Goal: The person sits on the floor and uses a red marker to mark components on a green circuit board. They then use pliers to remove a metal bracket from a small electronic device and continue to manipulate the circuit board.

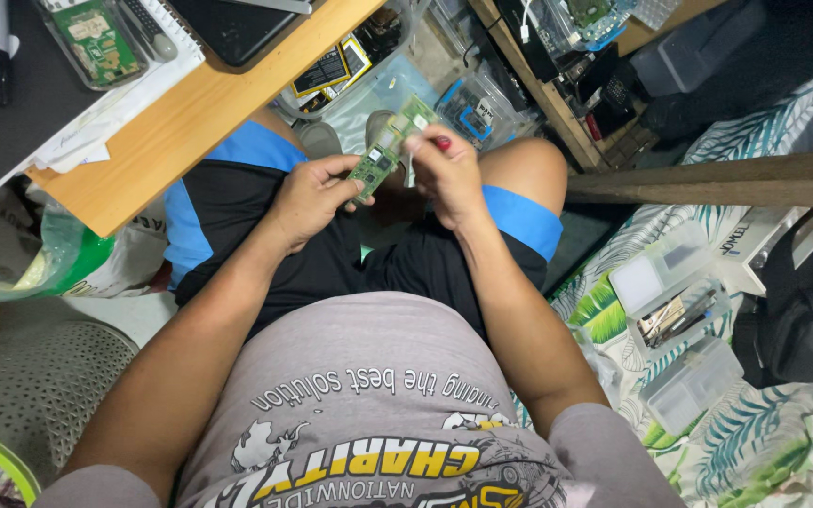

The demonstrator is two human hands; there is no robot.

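Observation:
My left hand (pixel 308 193) grips the near end of a narrow green circuit board (pixel 390 146), held up over my lap. The board slants away to the upper right. My right hand (pixel 446 171) is closed around a small tool with a red handle (pixel 442 143), its thin tip touching the board's right edge. Both hands hover above my knees, over black shorts with blue trim.
A wooden desk edge (pixel 190 113) juts in at the upper left, carrying a clear case with another green board (pixel 96 42). Clear plastic boxes (pixel 675 310) lie on a leaf-patterned cloth at the right. Bins of parts (pixel 482 103) sit on the floor ahead.

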